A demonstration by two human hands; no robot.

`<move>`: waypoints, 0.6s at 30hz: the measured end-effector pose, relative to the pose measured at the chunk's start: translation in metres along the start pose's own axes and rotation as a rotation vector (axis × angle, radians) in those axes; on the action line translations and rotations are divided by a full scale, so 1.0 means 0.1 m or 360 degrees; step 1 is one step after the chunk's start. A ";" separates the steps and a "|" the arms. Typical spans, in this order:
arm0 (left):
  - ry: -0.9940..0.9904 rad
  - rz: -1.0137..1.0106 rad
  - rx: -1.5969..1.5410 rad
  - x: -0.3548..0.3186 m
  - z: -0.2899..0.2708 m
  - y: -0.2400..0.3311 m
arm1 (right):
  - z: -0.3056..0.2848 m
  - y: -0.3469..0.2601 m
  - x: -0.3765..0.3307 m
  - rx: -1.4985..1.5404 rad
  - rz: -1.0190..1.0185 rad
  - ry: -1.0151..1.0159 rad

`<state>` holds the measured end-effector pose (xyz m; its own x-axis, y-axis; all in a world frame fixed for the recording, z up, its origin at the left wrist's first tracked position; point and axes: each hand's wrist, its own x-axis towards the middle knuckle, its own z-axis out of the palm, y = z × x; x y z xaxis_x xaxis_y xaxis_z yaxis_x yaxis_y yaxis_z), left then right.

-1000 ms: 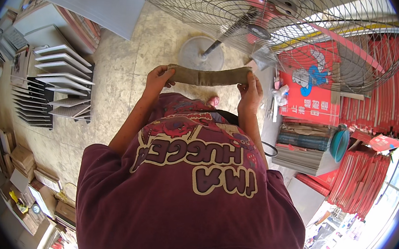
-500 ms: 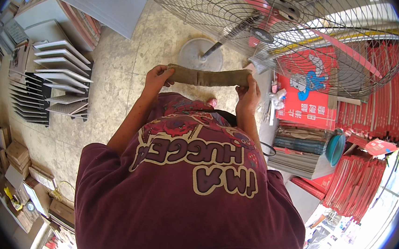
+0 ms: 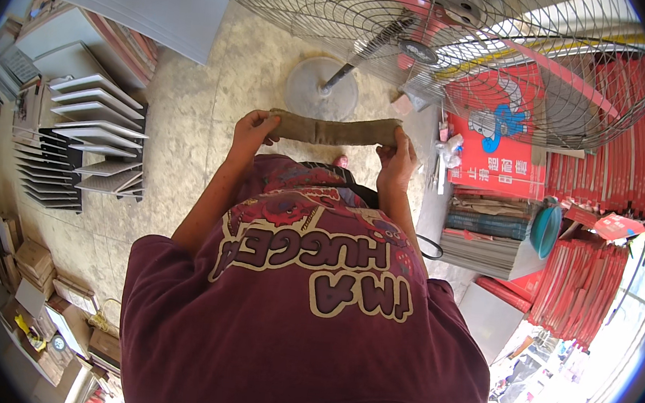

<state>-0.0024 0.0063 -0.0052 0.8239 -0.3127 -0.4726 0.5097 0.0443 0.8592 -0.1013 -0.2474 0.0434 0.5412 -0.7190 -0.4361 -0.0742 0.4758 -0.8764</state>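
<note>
A long, flat strip of grey-brown cloth, apparently folded, is stretched level in front of my body. Near its middle runs a crosswise crease. My left hand is closed on the left end, thumb and fingers pinching the edge. At the opposite end, my right hand pinches the cloth the same way. The strip hangs in the air between both hands, sagging only slightly.
A large caged fan on a round base stands ahead. Racks of pale tile panels are at left. Red cartons and a teal basin are stacked at right. Boxes lie lower left.
The cloth and both hands sit slightly lower in the picture, and the surroundings have shifted a little. Both hands keep their hold on the ends.
</note>
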 end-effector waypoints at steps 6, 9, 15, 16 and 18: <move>0.0003 -0.0004 -0.0002 0.03 0.18 -0.03 | -0.14 -0.12 0.17 0.0059 0.0022 -0.0098; 0.0029 0.0016 -0.0025 0.04 0.30 0.02 | -0.14 -0.23 0.24 0.0031 0.0021 -0.0092; 0.0089 0.0066 -0.0069 0.05 0.57 0.02 | -0.16 -0.48 0.41 0.0065 -0.0004 -0.0218; 0.0090 0.0066 -0.0067 0.05 0.61 0.02 | -0.17 -0.51 0.44 0.0062 0.0000 -0.0222; 0.0098 0.0071 -0.0064 0.07 0.69 0.00 | -0.19 -0.58 0.50 0.0051 0.0008 -0.0235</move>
<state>-0.0137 -0.0614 0.0055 0.8589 -0.2507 -0.4465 0.4809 0.0953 0.8716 -0.0860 -0.3200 0.0683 0.6583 -0.6353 -0.4037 -0.0520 0.4967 -0.8664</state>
